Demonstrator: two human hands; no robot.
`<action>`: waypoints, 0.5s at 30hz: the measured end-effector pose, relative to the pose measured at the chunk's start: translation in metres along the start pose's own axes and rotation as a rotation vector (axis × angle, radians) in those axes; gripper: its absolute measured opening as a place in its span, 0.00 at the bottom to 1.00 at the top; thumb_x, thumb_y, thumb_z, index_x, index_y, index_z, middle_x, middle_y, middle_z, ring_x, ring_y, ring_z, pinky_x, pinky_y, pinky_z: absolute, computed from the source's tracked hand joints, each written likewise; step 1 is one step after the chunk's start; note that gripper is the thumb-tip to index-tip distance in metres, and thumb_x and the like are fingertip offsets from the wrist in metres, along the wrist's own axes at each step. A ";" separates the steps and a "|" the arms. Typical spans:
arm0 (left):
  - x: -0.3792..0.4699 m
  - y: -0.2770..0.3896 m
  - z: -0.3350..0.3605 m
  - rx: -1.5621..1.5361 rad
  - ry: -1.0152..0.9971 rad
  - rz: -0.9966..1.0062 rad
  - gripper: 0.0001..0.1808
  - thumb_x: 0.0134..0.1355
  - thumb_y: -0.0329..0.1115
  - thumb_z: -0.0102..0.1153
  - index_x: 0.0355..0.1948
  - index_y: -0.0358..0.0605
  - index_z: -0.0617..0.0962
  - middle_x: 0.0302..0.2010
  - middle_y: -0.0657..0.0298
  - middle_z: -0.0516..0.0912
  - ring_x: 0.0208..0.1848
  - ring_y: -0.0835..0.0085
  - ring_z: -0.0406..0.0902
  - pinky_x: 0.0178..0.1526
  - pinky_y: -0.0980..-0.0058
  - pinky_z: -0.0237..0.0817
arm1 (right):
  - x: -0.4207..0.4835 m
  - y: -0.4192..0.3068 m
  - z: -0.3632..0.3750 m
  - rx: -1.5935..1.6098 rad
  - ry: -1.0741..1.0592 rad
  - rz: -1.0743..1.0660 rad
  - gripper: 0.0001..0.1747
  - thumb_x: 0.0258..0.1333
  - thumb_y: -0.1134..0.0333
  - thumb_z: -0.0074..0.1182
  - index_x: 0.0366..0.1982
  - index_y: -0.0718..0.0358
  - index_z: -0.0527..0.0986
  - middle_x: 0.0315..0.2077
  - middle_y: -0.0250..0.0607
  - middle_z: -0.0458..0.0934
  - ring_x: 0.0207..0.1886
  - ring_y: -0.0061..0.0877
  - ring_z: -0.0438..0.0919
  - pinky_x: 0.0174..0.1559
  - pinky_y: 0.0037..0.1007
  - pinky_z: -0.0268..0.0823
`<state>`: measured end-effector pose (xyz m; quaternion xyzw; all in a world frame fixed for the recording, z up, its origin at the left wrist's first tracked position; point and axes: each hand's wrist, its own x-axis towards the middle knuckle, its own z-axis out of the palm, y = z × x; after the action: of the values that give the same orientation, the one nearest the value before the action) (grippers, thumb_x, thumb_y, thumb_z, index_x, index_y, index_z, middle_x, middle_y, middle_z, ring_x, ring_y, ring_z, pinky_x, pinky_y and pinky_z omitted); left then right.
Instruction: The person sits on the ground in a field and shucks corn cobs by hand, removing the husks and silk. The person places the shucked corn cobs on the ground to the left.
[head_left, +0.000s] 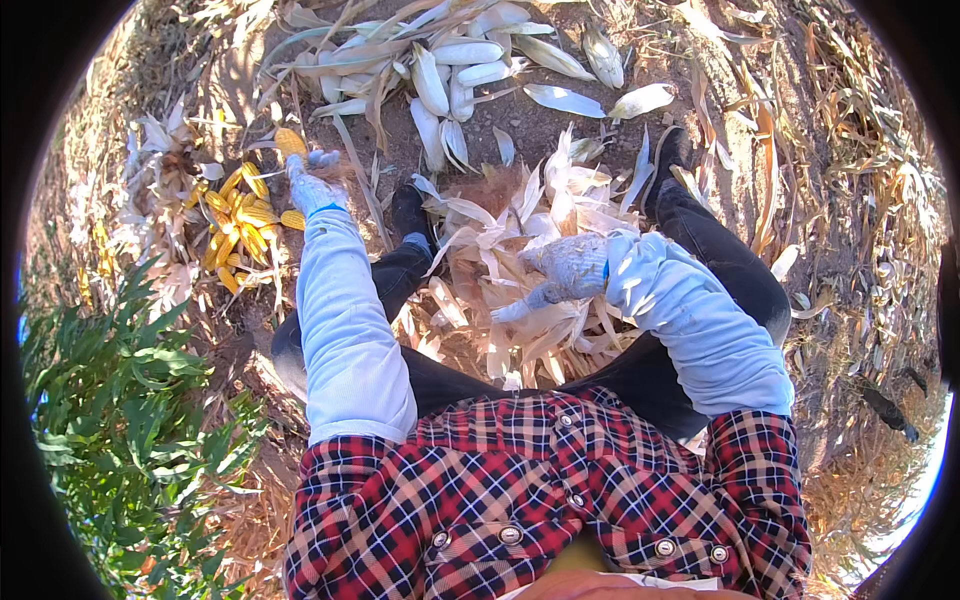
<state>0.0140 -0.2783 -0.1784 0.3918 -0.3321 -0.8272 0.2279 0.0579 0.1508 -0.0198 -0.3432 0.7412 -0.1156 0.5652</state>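
A husked yellow corn ear (289, 141) juts from my gloved left hand (316, 186), which grips its near end; brown silk hangs beside the fingers. Just to the left of that hand lies a heap of bare yellow ears (244, 217). Another bare ear (293, 219) rests on the soil below the wrist. My right hand (568, 271), in a whitish knit glove, hovers over or touches a pile of stripped husks (525, 330) between my legs. Its thumb and fingers are apart, with nothing seen in them.
Ahead lies a pile of ears still in pale husks (450, 67), with a few loose ones toward the right. Green leafy plants (135, 397) stand at the left. Dry stalks (765, 165) cover the ground on the right. My shoes (411, 211) flank the husk pile.
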 end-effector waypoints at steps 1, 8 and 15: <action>0.014 0.006 0.001 -0.174 0.102 0.154 0.21 0.68 0.52 0.61 0.35 0.43 0.76 0.25 0.62 0.77 0.24 0.67 0.74 0.33 0.66 0.75 | -0.003 -0.002 0.004 0.019 0.037 -0.012 0.52 0.52 0.26 0.55 0.61 0.64 0.71 0.54 0.55 0.79 0.57 0.46 0.78 0.59 0.45 0.69; 0.029 -0.093 -0.009 0.728 -0.058 -0.029 0.13 0.67 0.38 0.62 0.46 0.41 0.77 0.28 0.58 0.81 0.26 0.67 0.79 0.32 0.62 0.79 | -0.006 0.013 0.011 -0.319 0.784 -0.458 0.35 0.55 0.41 0.61 0.53 0.62 0.75 0.44 0.54 0.79 0.44 0.49 0.80 0.46 0.49 0.73; 0.005 -0.153 0.060 1.336 -0.140 -0.007 0.24 0.62 0.46 0.66 0.50 0.37 0.79 0.45 0.53 0.86 0.44 0.61 0.85 0.46 0.65 0.76 | -0.038 -0.001 -0.010 0.082 0.318 -0.133 0.37 0.58 0.49 0.63 0.62 0.64 0.70 0.36 0.46 0.81 0.35 0.42 0.82 0.36 0.42 0.74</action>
<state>-0.0552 -0.1558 -0.2643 0.3951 -0.7856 -0.4680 -0.0882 0.0543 0.1719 0.0127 -0.3453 0.7917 -0.2358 0.4454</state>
